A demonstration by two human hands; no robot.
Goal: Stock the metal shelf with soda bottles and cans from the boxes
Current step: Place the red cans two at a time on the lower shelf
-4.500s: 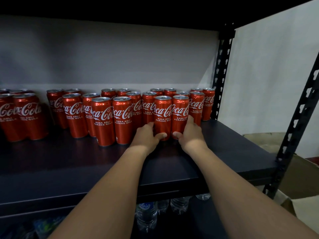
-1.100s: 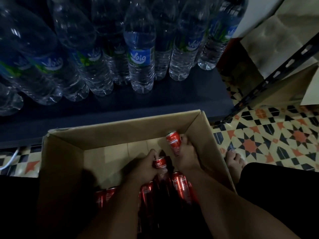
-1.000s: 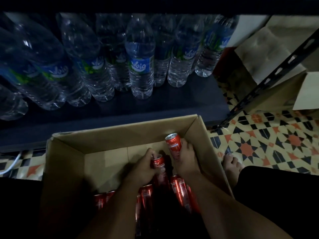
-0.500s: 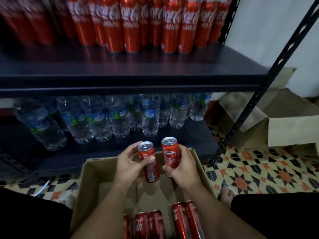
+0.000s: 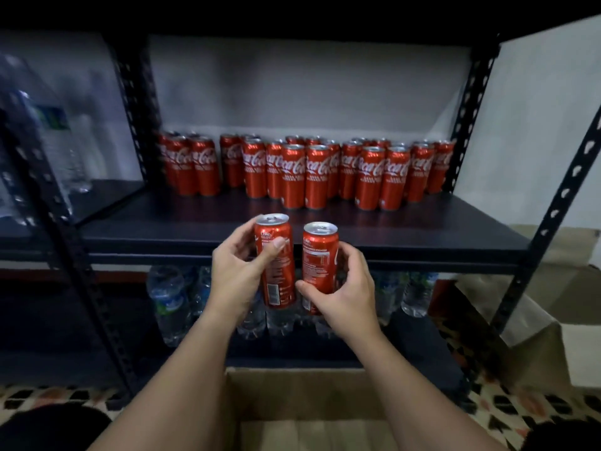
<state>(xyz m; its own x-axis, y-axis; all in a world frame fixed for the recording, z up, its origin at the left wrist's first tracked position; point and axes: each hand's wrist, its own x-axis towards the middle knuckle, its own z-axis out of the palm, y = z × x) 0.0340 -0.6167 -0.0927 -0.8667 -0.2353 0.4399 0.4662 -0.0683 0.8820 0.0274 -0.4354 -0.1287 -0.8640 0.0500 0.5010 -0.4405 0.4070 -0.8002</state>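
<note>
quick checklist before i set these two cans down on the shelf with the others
1. Left hand grips its red soda can securely: ok.
2. Right hand grips the second red soda can securely: ok.
3. Both cans upright, tops up: ok.
4. Bare space on the dark metal shelf board in front of the rows of red cans: ok.
5. Held cans already above board height: not ok, their bases hang below its front edge.
6. Cans dent-free: cannot tell.
</note>
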